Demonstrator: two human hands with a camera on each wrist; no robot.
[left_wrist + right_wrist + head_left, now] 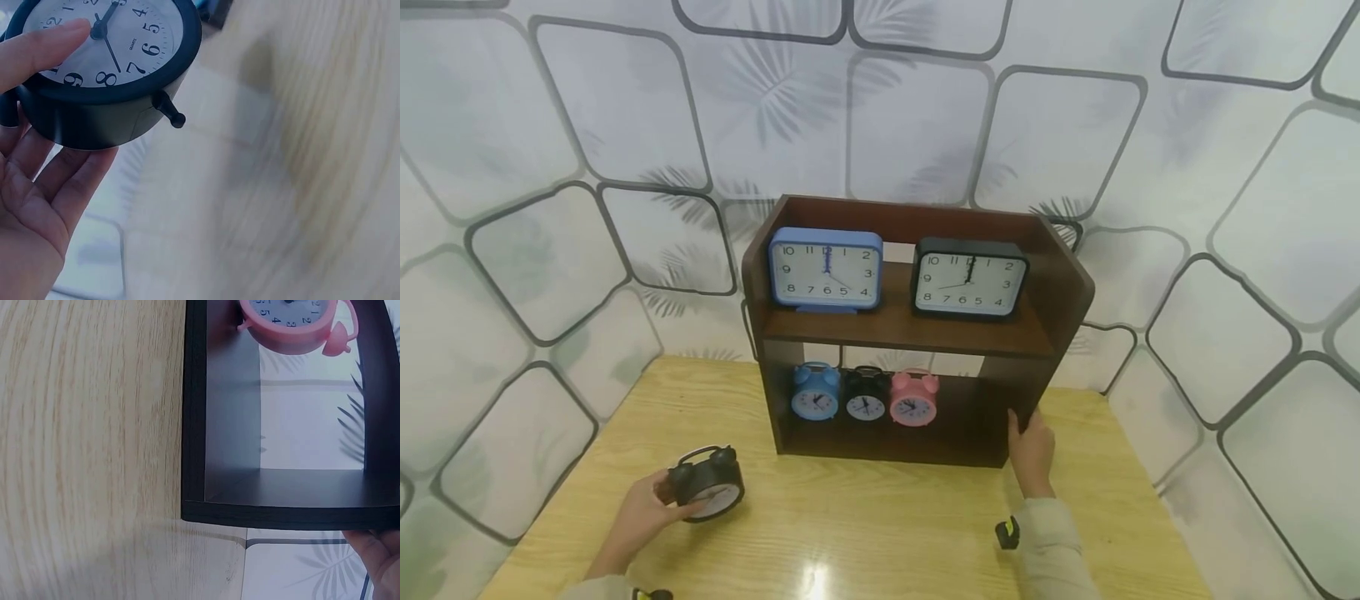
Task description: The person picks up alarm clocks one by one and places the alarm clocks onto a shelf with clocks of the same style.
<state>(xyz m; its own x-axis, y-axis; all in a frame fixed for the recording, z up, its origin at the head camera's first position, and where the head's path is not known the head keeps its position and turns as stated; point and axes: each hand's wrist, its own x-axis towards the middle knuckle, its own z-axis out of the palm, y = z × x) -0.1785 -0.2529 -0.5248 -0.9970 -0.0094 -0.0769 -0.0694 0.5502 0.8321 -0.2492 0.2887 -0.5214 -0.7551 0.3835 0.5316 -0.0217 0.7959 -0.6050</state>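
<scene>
My left hand point(642, 515) holds a black twin-bell alarm clock point(706, 482) above the table at the left, tilted. In the left wrist view its thumb lies over the white dial point(134, 47) and the other fingers support the case from below. A dark brown two-tier shelf point(880, 333) stands against the wall. At the lower part of its right side panel, my right hand point(1033, 454) grips the edge; in the right wrist view its fingers show partly, on the panel's outer face. Blue point(816, 392), black point(865, 393) and pink point(914, 398) alarm clocks stand on the lower tier.
The upper tier bears a blue rectangular clock point(827, 271) and a black rectangular clock point(970, 279). Below the shelf spreads a light wooden table point(865, 533). Patterned walls point(917, 133) close off the back and both sides.
</scene>
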